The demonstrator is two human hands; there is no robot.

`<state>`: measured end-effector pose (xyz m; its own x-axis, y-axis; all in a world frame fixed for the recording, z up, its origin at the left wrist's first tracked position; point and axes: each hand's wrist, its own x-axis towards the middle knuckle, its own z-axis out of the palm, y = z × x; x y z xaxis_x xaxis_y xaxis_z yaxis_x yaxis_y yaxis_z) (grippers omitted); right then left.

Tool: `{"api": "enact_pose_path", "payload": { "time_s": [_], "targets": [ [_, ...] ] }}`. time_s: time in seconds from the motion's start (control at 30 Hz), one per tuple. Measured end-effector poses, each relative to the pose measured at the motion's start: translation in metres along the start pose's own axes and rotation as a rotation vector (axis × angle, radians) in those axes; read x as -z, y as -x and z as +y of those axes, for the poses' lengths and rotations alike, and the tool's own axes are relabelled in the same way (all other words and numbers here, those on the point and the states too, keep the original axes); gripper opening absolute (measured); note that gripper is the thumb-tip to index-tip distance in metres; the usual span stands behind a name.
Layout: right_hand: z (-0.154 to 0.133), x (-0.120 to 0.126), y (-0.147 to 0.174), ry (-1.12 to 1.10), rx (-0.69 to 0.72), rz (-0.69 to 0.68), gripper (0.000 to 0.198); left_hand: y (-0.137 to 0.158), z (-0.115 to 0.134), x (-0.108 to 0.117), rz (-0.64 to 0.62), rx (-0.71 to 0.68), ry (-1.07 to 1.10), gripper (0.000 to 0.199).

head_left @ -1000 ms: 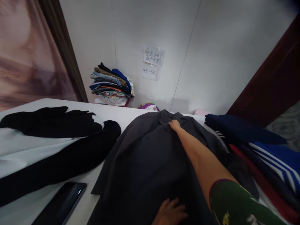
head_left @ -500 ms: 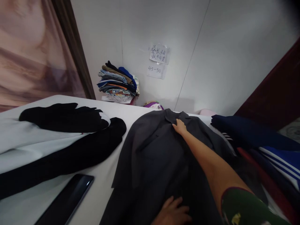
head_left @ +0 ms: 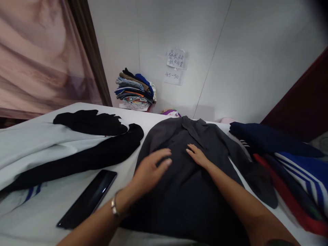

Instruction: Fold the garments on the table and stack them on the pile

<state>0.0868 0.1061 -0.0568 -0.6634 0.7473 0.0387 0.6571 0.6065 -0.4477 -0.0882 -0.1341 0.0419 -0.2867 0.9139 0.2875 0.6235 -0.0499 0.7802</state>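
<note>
A dark grey collared jacket [head_left: 184,191] lies spread front side up on the white table, its collar toward the wall. My left hand [head_left: 151,171], with a silver bracelet at the wrist, is over the jacket's left part; its fingers are apart and hold nothing. On the upper chest, just below the collar, my right hand [head_left: 197,155] rests with fingers stretched out, touching the cloth. The jacket's right sleeve reaches out toward the pile at the right; the left sleeve is partly hidden behind my left arm.
Left of the jacket lie a black phone [head_left: 88,200] and a black-and-white garment [head_left: 87,160]. A stack of folded clothes [head_left: 135,90] stands at the back. Navy, red and blue clothes [head_left: 276,140] are piled at the right. Paper notes [head_left: 175,58] hang on the wall.
My left hand has risen from the bottom edge to over the jacket. My right hand has come down slightly from the collar. The jacket's right sleeve now lies more spread out, and the view has shifted.
</note>
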Motion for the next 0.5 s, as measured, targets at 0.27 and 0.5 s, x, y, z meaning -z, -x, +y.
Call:
{"api": "enact_pose_path", "payload": {
  "time_s": [0.27, 0.5],
  "targets": [
    [0.016, -0.015, 0.041, 0.081, -0.068, 0.047, 0.055, -0.040, -0.113, 0.029, -0.085, 0.597, -0.491, 0.050],
    [0.022, -0.017, 0.040, -0.021, -0.053, 0.074, 0.052, -0.086, -0.074, 0.066, -0.086, 0.532, -0.605, 0.020]
  ]
}}
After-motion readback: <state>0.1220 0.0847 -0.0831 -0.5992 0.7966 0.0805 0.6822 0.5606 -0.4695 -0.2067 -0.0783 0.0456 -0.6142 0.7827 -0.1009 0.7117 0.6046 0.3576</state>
